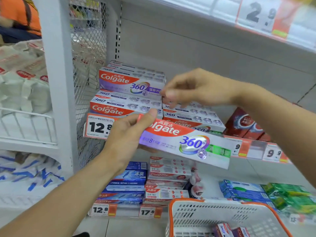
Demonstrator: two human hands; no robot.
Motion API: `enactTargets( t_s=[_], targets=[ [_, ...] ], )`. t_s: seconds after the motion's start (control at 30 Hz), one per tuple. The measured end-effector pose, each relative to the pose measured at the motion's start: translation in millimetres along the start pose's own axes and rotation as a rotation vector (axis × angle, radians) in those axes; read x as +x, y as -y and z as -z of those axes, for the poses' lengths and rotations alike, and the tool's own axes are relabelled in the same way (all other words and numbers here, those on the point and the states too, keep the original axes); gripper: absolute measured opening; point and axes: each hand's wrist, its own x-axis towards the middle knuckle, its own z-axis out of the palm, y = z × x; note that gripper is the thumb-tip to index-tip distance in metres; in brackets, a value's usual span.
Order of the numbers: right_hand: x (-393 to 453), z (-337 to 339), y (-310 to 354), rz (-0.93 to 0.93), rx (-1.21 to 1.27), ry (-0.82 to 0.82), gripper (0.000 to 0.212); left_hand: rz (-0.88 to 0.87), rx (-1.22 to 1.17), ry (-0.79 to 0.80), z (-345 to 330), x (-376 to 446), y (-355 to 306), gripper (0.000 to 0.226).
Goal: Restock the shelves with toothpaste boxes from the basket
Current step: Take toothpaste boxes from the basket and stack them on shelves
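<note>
You hold a tilted Colgate 360 toothpaste box [184, 142] before the shelf's stacked boxes [130, 93]; the basket [220, 214] sits below.

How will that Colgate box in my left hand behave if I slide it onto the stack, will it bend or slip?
The Colgate box looks like stiff carton: it juts out straight from the left hand, gripped at one end only, so it is probably light. Its glossy face may slide easily on the stacked boxes. Flat sides mean it should not roll.
</note>
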Motion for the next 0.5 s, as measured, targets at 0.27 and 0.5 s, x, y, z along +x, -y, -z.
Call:
enactTargets(
  t_s=[0.27,0.5],
  targets=[
    [-60,23,-22,-0.109,-0.007,0.148,0.043,-0.240,0.123,-0.119,-32,12,0,0.052],
    [-39,42,-60,-0.165,-0.390,-0.360,0.036,-0.565,0.794,-0.360,-25,41,15,0.039]
  ],
)
